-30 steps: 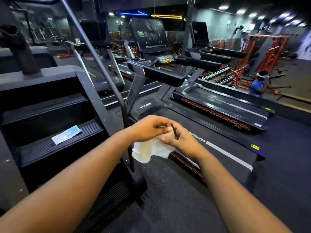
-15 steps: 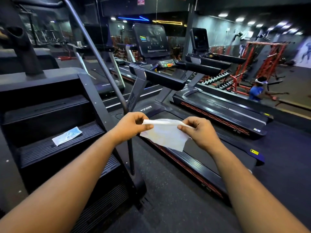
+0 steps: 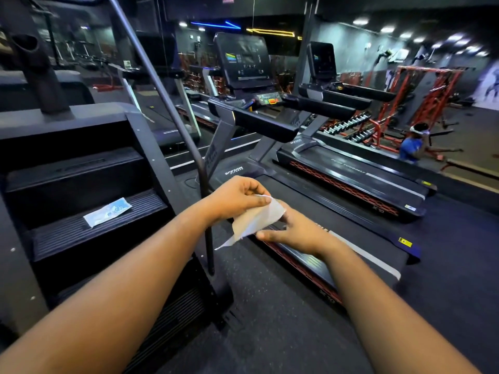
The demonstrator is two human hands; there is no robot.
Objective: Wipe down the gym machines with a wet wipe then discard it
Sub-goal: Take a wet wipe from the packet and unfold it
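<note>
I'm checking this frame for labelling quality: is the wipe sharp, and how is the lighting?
Head view: the white wet wipe is slightly motion-blurred at its lower tip; both hands stay fairly sharp. The gym is dim, with glaring ceiling lights top right, and wide-angle distortion bends the grey stair-machine handrail.
</note>
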